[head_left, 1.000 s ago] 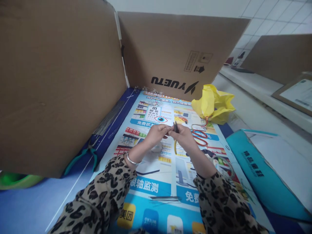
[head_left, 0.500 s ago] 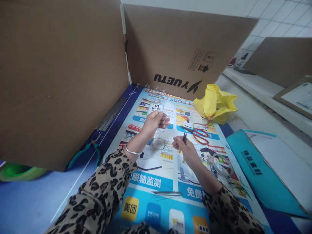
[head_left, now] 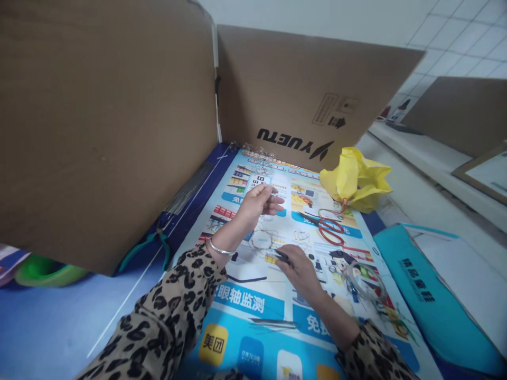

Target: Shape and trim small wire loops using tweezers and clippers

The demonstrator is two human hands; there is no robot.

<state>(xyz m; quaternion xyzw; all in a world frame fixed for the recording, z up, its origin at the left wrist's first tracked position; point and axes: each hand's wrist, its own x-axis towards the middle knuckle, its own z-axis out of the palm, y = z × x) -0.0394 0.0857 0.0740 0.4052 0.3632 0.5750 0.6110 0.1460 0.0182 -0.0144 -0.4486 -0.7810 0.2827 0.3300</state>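
Observation:
My left hand [head_left: 262,203] is raised over the printed poster, thumb and forefinger pinched together. What it pinches is too thin to make out. Below it, loops of thin wire [head_left: 261,240] show against the poster. My right hand [head_left: 299,269] is closed around small pliers [head_left: 282,257], their dark jaws pointing left towards the wire loops; the handles are hidden in the palm. Red-handled scissors [head_left: 331,232] lie beyond my right hand. A coil of clear wire [head_left: 368,282] rests right of my right wrist, and several thin straight rods [head_left: 273,322] lie nearer me.
Cardboard panels [head_left: 277,89] stand at the left and back. Teal-handled pliers [head_left: 146,248] and a bundle of thin rods [head_left: 188,190] lie along the left panel. At the right are yellow crumpled paper [head_left: 356,177] and a teal box [head_left: 415,295]. A green ring-shaped object [head_left: 47,272] sits far left.
The pliers in my right hand have turned from pointing up to pointing left, and the yellow handles no longer show. My left hand keeps its pinch. The whole view has shifted slightly.

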